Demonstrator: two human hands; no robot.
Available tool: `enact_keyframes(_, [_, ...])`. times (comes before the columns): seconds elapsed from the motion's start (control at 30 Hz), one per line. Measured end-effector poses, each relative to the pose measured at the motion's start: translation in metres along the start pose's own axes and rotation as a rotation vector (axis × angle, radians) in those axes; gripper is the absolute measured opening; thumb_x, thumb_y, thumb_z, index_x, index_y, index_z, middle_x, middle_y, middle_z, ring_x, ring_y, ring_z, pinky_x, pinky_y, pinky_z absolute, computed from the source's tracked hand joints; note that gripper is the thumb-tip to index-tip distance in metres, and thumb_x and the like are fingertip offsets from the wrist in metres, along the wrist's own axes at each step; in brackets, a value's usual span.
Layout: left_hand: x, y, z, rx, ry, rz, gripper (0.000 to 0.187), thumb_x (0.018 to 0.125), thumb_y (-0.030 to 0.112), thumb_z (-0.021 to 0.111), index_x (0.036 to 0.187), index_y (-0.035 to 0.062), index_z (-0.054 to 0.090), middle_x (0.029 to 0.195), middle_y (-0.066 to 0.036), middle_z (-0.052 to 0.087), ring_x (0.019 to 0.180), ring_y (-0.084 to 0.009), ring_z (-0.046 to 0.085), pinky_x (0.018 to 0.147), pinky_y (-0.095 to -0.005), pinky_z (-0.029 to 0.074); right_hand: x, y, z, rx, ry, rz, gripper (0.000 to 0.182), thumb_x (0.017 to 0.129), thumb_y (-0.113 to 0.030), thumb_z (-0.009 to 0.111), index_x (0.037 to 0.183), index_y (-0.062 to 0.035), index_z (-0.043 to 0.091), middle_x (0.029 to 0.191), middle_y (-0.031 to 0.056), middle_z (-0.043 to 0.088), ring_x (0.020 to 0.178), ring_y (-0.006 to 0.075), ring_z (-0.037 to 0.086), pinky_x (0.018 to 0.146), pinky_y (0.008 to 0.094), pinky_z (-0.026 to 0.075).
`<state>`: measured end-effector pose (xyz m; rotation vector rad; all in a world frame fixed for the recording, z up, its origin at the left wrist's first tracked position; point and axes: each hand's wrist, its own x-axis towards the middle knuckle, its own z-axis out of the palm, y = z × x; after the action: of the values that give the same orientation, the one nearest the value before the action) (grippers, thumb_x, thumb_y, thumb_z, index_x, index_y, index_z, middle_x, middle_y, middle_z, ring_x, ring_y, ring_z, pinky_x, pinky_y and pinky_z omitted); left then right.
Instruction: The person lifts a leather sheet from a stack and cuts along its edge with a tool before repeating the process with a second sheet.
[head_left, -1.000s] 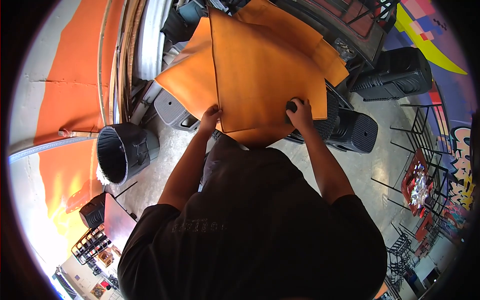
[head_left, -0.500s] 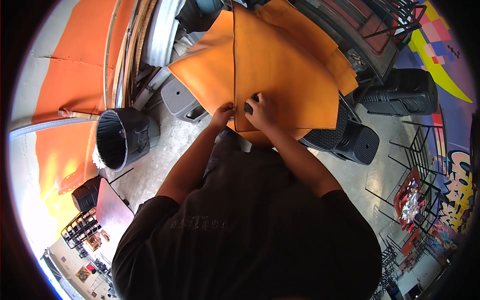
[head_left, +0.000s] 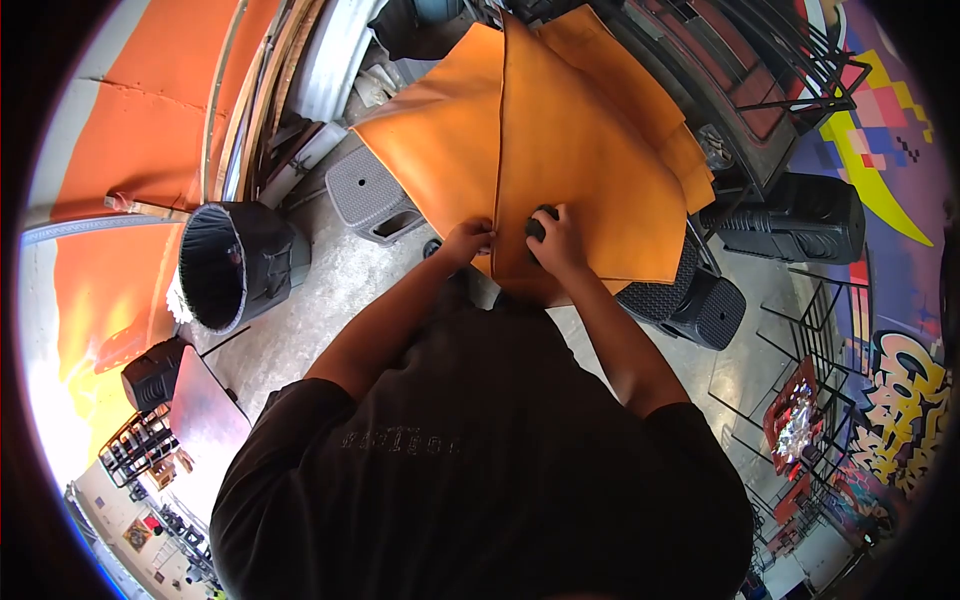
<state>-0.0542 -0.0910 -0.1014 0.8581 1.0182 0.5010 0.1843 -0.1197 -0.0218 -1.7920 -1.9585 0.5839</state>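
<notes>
Orange leather-like sheets (head_left: 600,150) lie overlapped in front of me, with a dark-edged seam or border running lengthwise down them. My left hand (head_left: 468,241) is closed at this border near the front end, thumb and fingers pinching the sheet's edge; the exact grip is partly hidden. Just to the right of the border, my right hand (head_left: 563,245) curls around a small, dark, rounded object (head_left: 539,222) that rests against the sheet's surface. What kind of object it is cannot be made out.
Black slotted plastic seats or stands (head_left: 372,195) show beneath the sheets at left. A black-lined bin (head_left: 250,265) stands at left. Black speaker-like boxes (head_left: 790,220) are at right, near metal frames (head_left: 800,330). A dark table (head_left: 730,90) stands behind.
The view has shifted, so the sheets and both hands appear farther right and slightly lower. The left hand stays at the border, and the right hand keeps the dark object against the sheet.
</notes>
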Motion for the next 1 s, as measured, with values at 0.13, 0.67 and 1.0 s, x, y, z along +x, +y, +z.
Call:
enact_keyframes(0.13, [-0.004,0.009,-0.001,-0.034,-0.037,-0.042,0.007,0.100,0.012,0.063,0.098,0.0052,0.064,0.080,-0.001,0.063,0.069,-0.0107,0.059,0.063,-0.0255,0.048,0.016,-0.029,0.014,0.024,0.010,0.006,0.037,0.073,-0.019,0.079,0.109,-0.0120,0.070,0.116,0.0200,0.057,0.104,0.0427,0.061,0.089,0.0504,0.053])
enact_keyframes(0.67, [-0.004,0.011,-0.007,0.136,-0.099,0.031,0.012,0.102,0.016,0.064,0.100,0.0038,0.064,0.086,-0.004,0.067,0.076,-0.0134,0.067,0.071,-0.0295,0.056,0.014,-0.029,0.003,-0.034,-0.032,0.083,0.039,0.074,-0.020,0.078,0.111,-0.0120,0.070,0.115,0.0187,0.057,0.110,0.0417,0.059,0.090,0.0499,0.053])
enact_keyframes(1.0, [0.006,-0.003,-0.011,0.246,-0.131,0.089,0.012,0.101,0.015,0.064,0.100,0.0036,0.063,0.087,-0.005,0.068,0.078,-0.0141,0.068,0.071,-0.0310,0.057,-0.013,-0.044,0.017,0.010,-0.115,-0.006,0.039,0.073,-0.021,0.079,0.111,-0.0143,0.070,0.115,0.0189,0.057,0.108,0.0425,0.060,0.087,0.0507,0.055])
